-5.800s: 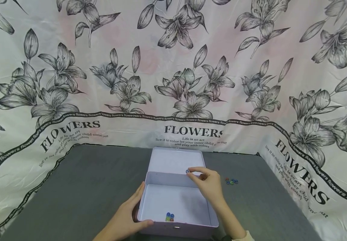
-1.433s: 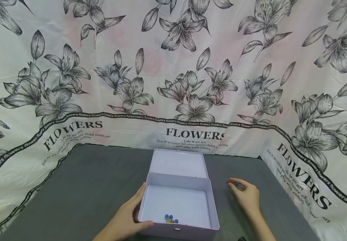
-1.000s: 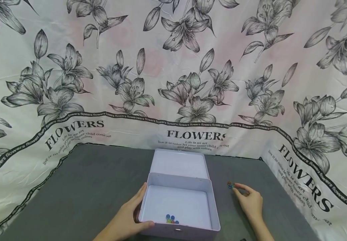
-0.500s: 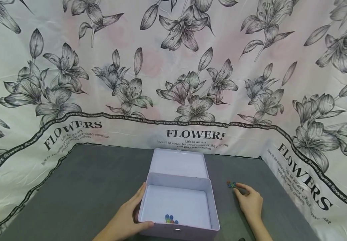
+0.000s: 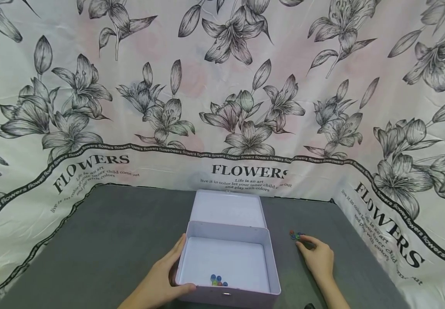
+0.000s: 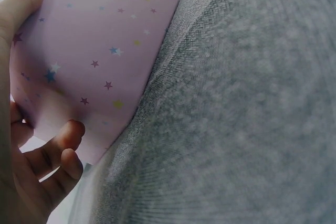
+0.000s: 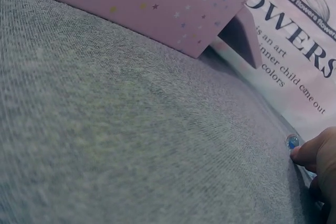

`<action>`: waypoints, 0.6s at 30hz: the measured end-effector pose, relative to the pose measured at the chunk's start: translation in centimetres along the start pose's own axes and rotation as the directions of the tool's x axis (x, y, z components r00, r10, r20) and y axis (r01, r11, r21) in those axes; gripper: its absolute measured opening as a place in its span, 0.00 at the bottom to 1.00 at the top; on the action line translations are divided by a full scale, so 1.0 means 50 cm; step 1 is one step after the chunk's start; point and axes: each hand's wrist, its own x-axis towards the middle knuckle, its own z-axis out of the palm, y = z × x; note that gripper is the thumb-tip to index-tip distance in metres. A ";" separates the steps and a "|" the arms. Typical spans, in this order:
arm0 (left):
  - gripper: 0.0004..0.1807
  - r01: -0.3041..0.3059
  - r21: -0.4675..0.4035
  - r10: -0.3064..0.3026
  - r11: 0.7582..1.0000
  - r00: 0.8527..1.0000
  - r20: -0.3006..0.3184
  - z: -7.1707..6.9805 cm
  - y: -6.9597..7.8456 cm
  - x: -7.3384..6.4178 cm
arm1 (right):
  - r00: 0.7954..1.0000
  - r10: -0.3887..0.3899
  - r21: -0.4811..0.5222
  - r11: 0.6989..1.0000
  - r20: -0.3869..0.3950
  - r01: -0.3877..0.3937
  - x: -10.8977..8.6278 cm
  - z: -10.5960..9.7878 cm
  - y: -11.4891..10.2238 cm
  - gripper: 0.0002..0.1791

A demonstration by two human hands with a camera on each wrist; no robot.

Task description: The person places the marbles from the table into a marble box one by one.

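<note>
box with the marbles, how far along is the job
Done: several marbles lie inside the open box. In hand: the right hand is at the table marbles, grip unclear; the left hand holds the box. Remaining, apparently: those table marbles.

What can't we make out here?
Head: count of small multicoloured marbles on grey cloth; tiny, right hand may cover some.
Head: whether its grip pinches one; too small.
Right wrist: most of right hand; edge crops it.
Left wrist: inside of pink star-printed rectangular box; outer wall hides it.
Head: black object; bottom edge crops it.
</note>
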 end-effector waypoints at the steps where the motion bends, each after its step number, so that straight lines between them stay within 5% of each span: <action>1: 0.67 0.001 -0.004 -0.001 1.000 1.000 0.002 0.000 0.000 0.001 | 1.000 0.004 -0.002 1.000 0.009 -0.004 0.001 0.000 0.002 0.10; 18: 0.67 -0.046 0.035 0.047 0.998 0.998 -0.039 0.002 -0.005 0.000 | 0.994 -0.014 0.012 1.000 0.109 0.012 0.014 0.002 0.001 0.12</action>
